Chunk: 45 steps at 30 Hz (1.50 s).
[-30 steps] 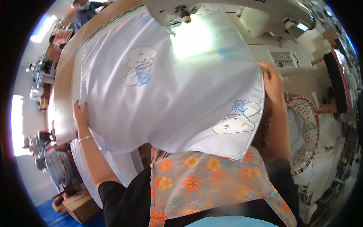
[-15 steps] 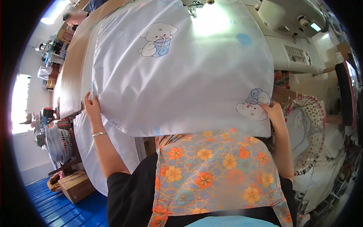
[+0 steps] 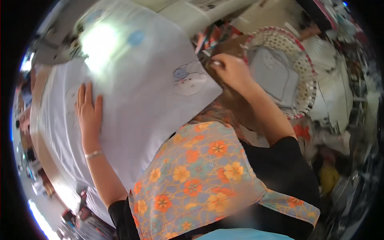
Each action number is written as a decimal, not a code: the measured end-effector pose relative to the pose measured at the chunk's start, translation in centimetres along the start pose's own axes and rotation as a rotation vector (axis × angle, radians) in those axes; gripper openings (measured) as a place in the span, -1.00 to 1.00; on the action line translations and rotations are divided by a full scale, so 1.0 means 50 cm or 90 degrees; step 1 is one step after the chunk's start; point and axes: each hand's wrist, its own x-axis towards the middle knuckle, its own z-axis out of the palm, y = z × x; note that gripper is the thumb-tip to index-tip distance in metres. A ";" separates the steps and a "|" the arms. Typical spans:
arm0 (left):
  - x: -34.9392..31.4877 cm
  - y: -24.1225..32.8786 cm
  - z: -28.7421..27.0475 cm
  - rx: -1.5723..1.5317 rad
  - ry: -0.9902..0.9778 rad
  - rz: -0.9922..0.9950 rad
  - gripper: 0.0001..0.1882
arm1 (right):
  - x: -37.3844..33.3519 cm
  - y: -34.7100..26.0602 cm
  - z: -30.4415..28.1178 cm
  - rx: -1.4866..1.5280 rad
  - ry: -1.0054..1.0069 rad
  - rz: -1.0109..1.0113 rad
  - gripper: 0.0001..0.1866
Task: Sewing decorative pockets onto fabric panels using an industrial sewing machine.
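Observation:
A large white cloth [image 3: 132, 92] printed with cartoon puppies and blue dots spreads over the sewing table and hangs over its front edge. My left hand [image 3: 89, 116] lies flat on the cloth, fingers stretched out, below a bright lamp glow. My right hand [image 3: 232, 73] is off the cloth, just beyond its right corner, with the fingers curled together. A small pale spot shows at its fingertips; whether that is a nail or a held thing is unclear. The sewing machine [image 3: 54, 48] is blurred at the upper left.
To the right of my right hand stands a round woven basket [image 3: 306, 64] with a red-and-white rim, holding grey-white cloth pieces [image 3: 272, 76]. White fabric [image 3: 330, 84] is heaped beyond it. A red striped cloth [image 3: 218, 36] lies behind my right hand.
The view has turned to the right. My right hand has let go of the cloth's right edge and moved off it. My left hand has gone from gripping the left edge to lying flat on top.

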 end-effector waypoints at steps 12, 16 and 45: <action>-0.005 0.043 -0.002 -0.018 0.002 0.192 -0.45 | -0.124 0.420 -0.017 -0.385 -0.410 0.289 -0.64; -0.033 0.096 -0.013 0.004 -0.006 0.223 -0.43 | -0.104 0.409 -0.034 -0.275 -0.350 0.325 -0.66; -0.077 0.085 -0.096 -0.239 0.275 0.079 -0.80 | 0.089 -0.414 0.026 0.260 -0.095 -0.367 -0.83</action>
